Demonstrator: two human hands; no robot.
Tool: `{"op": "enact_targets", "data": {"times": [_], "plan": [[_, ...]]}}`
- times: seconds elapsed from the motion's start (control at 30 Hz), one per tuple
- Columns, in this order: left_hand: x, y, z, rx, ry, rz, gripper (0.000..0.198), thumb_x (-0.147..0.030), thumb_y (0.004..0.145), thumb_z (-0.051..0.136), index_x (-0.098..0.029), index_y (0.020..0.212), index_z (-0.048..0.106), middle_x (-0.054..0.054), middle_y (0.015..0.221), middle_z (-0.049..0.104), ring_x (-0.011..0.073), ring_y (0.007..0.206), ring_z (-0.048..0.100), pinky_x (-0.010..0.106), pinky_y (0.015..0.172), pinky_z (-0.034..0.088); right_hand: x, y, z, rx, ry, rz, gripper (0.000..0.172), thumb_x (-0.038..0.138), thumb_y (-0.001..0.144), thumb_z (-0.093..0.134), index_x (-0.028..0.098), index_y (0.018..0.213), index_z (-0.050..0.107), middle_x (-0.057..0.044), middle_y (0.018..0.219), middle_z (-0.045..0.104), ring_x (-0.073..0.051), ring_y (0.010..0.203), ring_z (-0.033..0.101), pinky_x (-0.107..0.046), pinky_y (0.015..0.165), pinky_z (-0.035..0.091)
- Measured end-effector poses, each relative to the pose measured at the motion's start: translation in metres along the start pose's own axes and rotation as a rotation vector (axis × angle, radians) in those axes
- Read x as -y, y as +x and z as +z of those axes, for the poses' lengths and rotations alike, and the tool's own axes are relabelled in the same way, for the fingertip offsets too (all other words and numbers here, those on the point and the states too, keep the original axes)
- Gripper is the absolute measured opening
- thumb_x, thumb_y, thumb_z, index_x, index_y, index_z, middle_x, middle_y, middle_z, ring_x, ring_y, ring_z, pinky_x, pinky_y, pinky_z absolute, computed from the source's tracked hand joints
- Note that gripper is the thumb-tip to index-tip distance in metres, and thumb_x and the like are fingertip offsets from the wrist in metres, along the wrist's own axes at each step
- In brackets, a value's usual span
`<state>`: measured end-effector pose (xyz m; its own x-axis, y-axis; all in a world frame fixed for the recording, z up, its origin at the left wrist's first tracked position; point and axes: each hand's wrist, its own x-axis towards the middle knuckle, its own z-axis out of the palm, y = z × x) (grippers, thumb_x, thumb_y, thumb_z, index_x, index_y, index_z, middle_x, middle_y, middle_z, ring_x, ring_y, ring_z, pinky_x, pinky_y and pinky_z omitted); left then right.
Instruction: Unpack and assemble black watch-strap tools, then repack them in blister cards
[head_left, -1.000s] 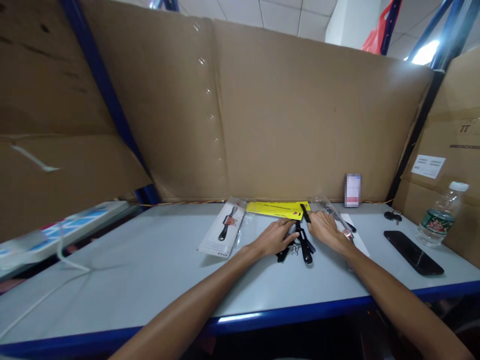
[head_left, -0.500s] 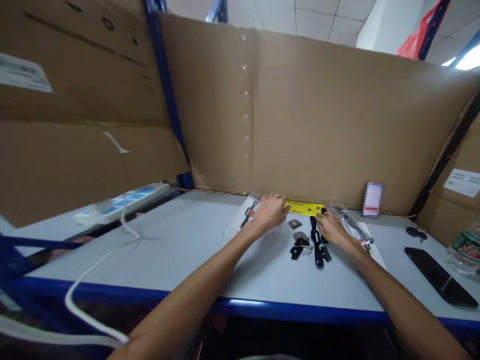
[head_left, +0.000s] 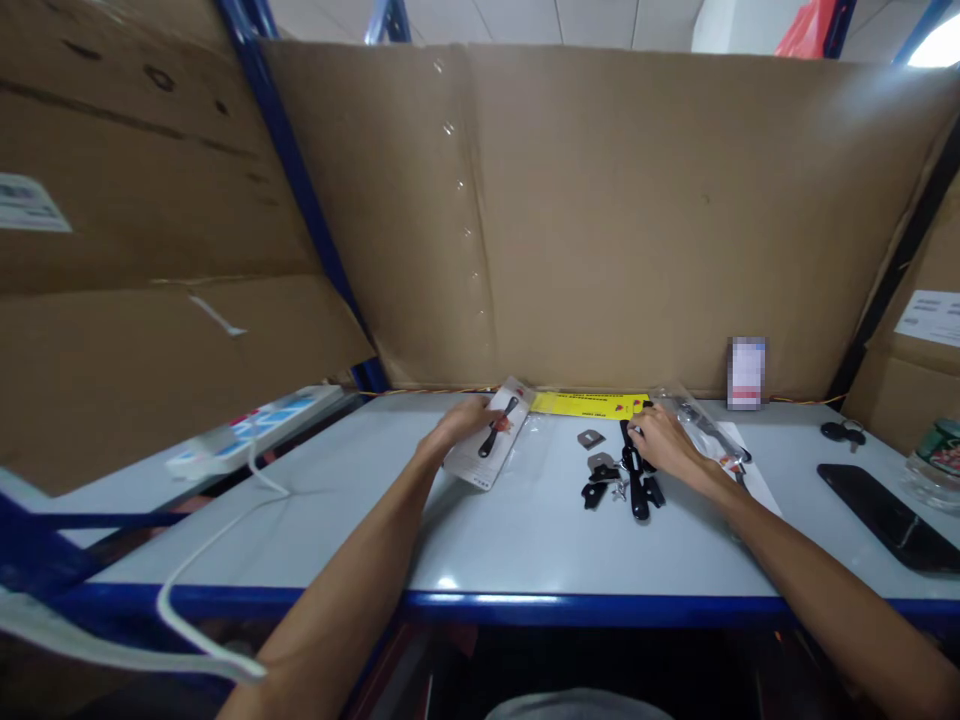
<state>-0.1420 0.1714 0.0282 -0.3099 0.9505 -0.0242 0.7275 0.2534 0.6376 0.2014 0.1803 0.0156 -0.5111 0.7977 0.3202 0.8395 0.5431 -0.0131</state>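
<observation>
My left hand [head_left: 459, 422] grips the left edge of a white packaging card [head_left: 491, 438] printed with a black tool, lifting it slightly off the pale table [head_left: 525, 530]. My right hand [head_left: 660, 442] rests with bent fingers on a long black metal part [head_left: 635, 478] in the middle of the table. Small black and grey hardware pieces [head_left: 598, 475] lie just left of that part. A yellow card [head_left: 592, 404] lies flat behind them against the cardboard wall.
A clear plastic bag with a tool [head_left: 705, 432] lies by my right wrist. At the right are a black phone [head_left: 885, 516], keys [head_left: 838, 432] and a water bottle [head_left: 934, 462]. A white power strip [head_left: 251, 430] and its cable [head_left: 202, 560] sit at the left. Cardboard [head_left: 600, 220] walls the back.
My left hand moved from the hardware pieces to the white packaging card and took hold of it. The right hand stayed on the black part. The camera turned left.
</observation>
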Motion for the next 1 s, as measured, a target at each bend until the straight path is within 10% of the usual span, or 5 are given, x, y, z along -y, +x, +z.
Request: {"op": "enact_targets", "data": {"times": [0.57,0.77,1.0], "plan": [[-0.015,-0.013,-0.032,-0.229,-0.924,0.062,0.04,-0.037,0.094,0.049,-0.012,0.124,0.058,0.006,0.083,0.073,0.0159,0.059,0.065,0.027,0.061,0.054,-0.001,0.001,-0.005,-0.119,0.045,0.001,0.027,0.018,0.095,0.048,0.014,0.098,0.075,-0.012,0.107,0.072,-0.022,0.107,0.058,-0.03,0.097,0.037],[-0.053,-0.039,-0.018,0.377,-1.318,0.033,0.063,-0.049,0.1,0.018,-0.009,0.137,0.049,0.017,0.1,0.074,0.0253,0.079,0.073,0.036,0.069,0.057,0.0,0.0,-0.007,-0.222,0.159,0.006,0.027,0.022,0.096,0.047,0.017,0.097,0.073,-0.011,0.107,0.071,-0.023,0.107,0.057,-0.032,0.094,0.041],[-0.086,-0.081,0.042,1.02,-1.286,-0.05,0.07,-0.06,0.096,0.027,-0.004,0.131,0.05,0.019,0.094,0.073,0.0268,0.078,0.073,0.037,0.072,0.058,0.0,0.001,-0.021,-0.507,0.548,0.178,0.033,0.034,0.096,0.042,0.018,0.112,0.067,-0.01,0.111,0.072,-0.023,0.1,0.064,-0.034,0.089,0.046]]}}
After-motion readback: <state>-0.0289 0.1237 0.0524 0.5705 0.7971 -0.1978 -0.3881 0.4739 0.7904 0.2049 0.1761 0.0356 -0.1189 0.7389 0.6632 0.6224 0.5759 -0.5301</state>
